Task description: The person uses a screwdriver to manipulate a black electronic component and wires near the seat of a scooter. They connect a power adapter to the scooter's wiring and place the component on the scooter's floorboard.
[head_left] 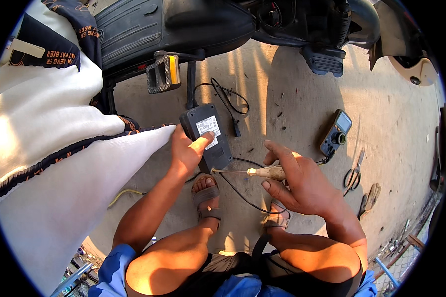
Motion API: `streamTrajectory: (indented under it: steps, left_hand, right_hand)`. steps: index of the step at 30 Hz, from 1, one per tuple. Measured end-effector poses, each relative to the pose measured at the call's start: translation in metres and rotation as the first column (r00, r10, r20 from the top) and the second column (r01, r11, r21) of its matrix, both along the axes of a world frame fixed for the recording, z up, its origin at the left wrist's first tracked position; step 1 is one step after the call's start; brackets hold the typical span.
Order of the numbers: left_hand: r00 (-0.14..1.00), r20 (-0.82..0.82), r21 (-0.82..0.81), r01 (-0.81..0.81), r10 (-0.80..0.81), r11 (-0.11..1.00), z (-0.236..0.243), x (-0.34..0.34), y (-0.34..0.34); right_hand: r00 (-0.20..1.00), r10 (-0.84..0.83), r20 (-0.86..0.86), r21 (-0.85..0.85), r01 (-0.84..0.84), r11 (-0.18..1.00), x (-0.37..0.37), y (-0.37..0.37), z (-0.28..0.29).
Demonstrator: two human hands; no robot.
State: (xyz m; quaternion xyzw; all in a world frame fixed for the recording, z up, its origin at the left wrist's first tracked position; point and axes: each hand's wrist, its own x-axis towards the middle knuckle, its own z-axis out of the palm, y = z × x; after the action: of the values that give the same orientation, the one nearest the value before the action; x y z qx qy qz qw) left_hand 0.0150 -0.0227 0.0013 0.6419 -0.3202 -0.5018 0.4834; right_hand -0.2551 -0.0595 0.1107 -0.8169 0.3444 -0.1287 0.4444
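Concrete ground (pixel 302 94); left grip (pixel 187 152) holding black box (pixel 221 148), thumb (pixel 203 141) on top; right grip (pixel 306 184) around screwdriver (pixel 266 172).

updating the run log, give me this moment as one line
left hand: holding black box; right hand: holding screwdriver, tip at box corner; nearby: multimeter, scissors

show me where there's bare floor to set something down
Bare concrete, lightly specked, lies between the black plug and the multimeter, and again right of the multimeter. Crowded: around the black box, with cables and feet, and where scissors lie near a glove.
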Motion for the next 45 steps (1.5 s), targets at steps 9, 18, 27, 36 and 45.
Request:
streamTrajectory:
  steps: [9,18,27,36,45]
  left_hand:
    - [1.0,-0.008,0.044,0.023,-0.023,0.999,0.001,0.002,-0.003]
    - [0.999,0.004,0.015,0.054,-0.054,0.998,0.0,0.004,-0.001]
    - [0.998,-0.012,0.015,0.061,-0.061,0.998,0.0,0.004,-0.002]
    - [1.0,-0.014,-0.063,0.003,-0.004,0.998,-0.002,0.0,-0.003]
    - [1.0,-0.01,-0.054,-0.009,0.009,0.998,-0.006,0.001,-0.003]
  right_hand:
    - [1.0,-0.02,-0.016,-0.054,0.019,0.998,0.001,-0.005,-0.008]
    - [0.978,0.103,-0.183,0.034,-0.099,0.995,-0.002,-0.01,0.002]
    - [0.987,0.058,-0.147,-0.077,-0.07,0.995,0.0,-0.005,0.001]
    - [1.0,-0.011,0.007,-0.144,0.012,0.989,0.001,-0.001,-0.007]
    - [0.998,-0.032,-0.053,-0.031,0.031,0.999,0.001,0.001,-0.002]
